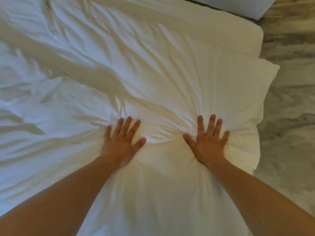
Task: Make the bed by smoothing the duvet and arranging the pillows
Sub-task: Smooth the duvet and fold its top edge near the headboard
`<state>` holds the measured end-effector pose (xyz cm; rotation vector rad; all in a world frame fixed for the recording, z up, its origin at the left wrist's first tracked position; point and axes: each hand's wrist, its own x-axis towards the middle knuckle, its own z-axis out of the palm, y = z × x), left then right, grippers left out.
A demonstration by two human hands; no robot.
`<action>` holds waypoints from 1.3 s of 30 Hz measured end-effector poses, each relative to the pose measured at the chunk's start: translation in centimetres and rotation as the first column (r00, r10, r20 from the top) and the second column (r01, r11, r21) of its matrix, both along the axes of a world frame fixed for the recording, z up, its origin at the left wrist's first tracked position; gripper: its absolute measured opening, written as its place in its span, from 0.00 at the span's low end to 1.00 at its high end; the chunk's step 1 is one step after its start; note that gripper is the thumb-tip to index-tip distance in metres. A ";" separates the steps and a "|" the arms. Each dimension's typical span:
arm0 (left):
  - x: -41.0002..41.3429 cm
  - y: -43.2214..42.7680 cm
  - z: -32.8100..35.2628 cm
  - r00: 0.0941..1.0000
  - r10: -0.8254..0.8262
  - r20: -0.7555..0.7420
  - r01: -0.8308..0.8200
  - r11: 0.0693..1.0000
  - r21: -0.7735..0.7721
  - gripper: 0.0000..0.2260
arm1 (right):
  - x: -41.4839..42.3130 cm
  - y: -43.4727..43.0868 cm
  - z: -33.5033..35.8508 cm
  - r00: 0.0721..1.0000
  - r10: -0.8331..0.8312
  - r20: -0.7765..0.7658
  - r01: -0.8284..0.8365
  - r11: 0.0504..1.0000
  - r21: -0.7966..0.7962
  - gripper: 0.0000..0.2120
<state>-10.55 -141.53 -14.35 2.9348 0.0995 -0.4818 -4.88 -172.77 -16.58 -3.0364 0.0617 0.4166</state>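
A white duvet [105, 68] covers the bed, heavily creased, with long folds running from the upper left down toward my hands. My left hand [121, 141] lies flat on the fabric with its fingers spread, pressing a dent into it. About a hand's width to its right, my right hand [207, 142] presses down the same way, palm flat, fingers apart. Wrinkles bunch between the two hands. The duvet's right edge [262, 99] bulges out over the side of the bed. No pillow is clearly visible.
A grey marbled floor [289, 116] runs along the bed's right side. At the top right a pale blue-white block [238, 5], perhaps furniture or a mattress corner, stands beyond a dark gap. The bed extends out of view to the left.
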 end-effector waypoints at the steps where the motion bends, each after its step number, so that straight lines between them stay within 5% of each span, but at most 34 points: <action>1: 0.1 0.0 -0.5 1.000 0.004 -0.007 -0.004 1.000 -0.002 0.33 | 0.1 0.0 0.2 1.000 0.004 -0.008 -0.004 1.000 -0.006 0.44; 6: 1.6 0.6 -1.4 0.996 -0.012 -0.089 0.007 0.998 -0.055 0.34 | 1.0 2.0 3.2 0.988 -0.128 -0.084 0.132 0.990 0.041 0.44; 10: 2.7 1.4 -1.7 0.986 -0.047 -0.163 0.022 0.988 -0.152 0.35 | 2.9 10.5 5.9 0.967 -0.253 -0.001 0.246 0.940 0.236 0.43; 14: 3.1 3.2 0.1 0.984 -0.094 -0.149 0.018 0.896 -0.443 0.35 | 5.2 18.0 4.6 0.963 -0.271 -0.002 0.260 0.924 0.278 0.39; 16: 3.5 5.0 2.1 0.988 0.065 -0.139 -0.147 0.660 -0.736 0.32 | 5.3 18.7 2.8 0.952 -0.307 0.004 0.297 0.926 0.234 0.37; 18: 5.6 7.2 4.3 0.916 0.284 -0.282 -0.354 0.246 -0.902 0.23 | 5.1 18.8 1.5 0.940 -0.339 0.032 0.327 0.926 0.190 0.36; 21: 12.8 11.2 6.2 0.735 0.352 -0.579 -0.498 -0.298 -0.814 0.26 | 5.0 19.2 0.7 0.929 -0.360 0.084 0.350 0.930 0.116 0.35; 24: 20.6 14.3 6.5 0.627 0.272 -0.730 -0.526 -0.544 -0.654 0.44 | 5.3 19.6 0.6 0.927 -0.365 0.088 0.361 0.931 0.057 0.34; 27: 25.5 15.1 6.1 0.557 0.310 -0.770 -0.581 -0.517 -0.629 0.45 | 5.2 19.6 0.4 0.921 -0.382 0.081 0.380 0.924 0.031 0.34; 32: 28.3 16.7 4.6 0.483 0.680 -0.551 -0.596 -0.206 -0.776 0.35 | 5.4 19.3 -0.3 0.916 -0.393 0.082 0.392 0.920 0.017 0.35; 35: 29.2 18.0 4.2 0.523 0.662 -0.536 -0.638 -0.112 -0.762 0.25 | 5.4 19.2 -0.8 0.914 -0.393 0.097 0.393 0.919 0.025 0.35; 39: 32.0 19.3 3.9 0.496 0.531 -0.687 -0.580 -0.386 -0.717 0.25 | 5.5 19.0 -1.2 0.915 -0.387 0.113 0.387 0.922 0.018 0.35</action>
